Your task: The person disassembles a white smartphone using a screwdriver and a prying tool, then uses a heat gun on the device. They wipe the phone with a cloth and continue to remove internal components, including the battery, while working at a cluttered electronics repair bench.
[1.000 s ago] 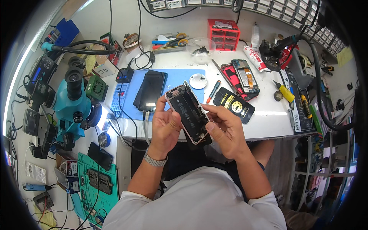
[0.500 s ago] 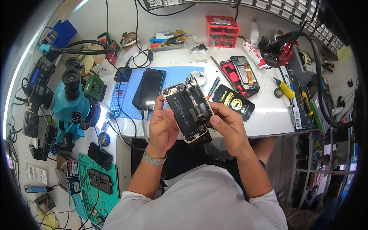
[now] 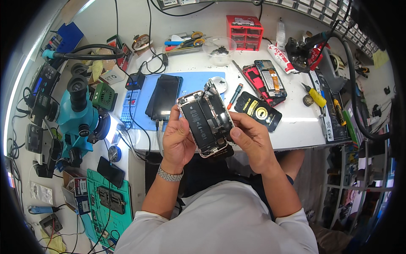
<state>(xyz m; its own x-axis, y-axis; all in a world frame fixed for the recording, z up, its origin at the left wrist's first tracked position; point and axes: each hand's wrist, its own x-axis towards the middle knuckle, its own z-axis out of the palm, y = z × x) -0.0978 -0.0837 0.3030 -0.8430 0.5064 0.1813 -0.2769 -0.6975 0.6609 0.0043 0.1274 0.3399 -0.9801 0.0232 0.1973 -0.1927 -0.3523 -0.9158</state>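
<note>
An opened smartphone (image 3: 198, 122) is held up over the front edge of the bench, its black battery and inner parts facing me. My left hand (image 3: 176, 132) grips its left side, thumb along the frame. At the right, my right hand (image 3: 250, 137) pinches the lifted screen assembly (image 3: 219, 109), which leans over the phone body's right half. Something dark juts out below the phone's lower end; what it is I cannot make out. Behind my left hand, a dark phone (image 3: 165, 95) rests on the blue mat (image 3: 196, 80).
A teal microscope (image 3: 78, 114) stands at left, above a green mat (image 3: 101, 211). Beyond my right hand lie a screwdriver (image 3: 236, 94), a black pouch (image 3: 259, 111) and a disassembled phone (image 3: 270, 78). Farther back are a clear bowl (image 3: 219, 51) and a red drawer box (image 3: 244, 33).
The opened phone has turned slightly, and its screen assembly tilts a little more upright. Both hands keep their grip in nearly the same place.
</note>
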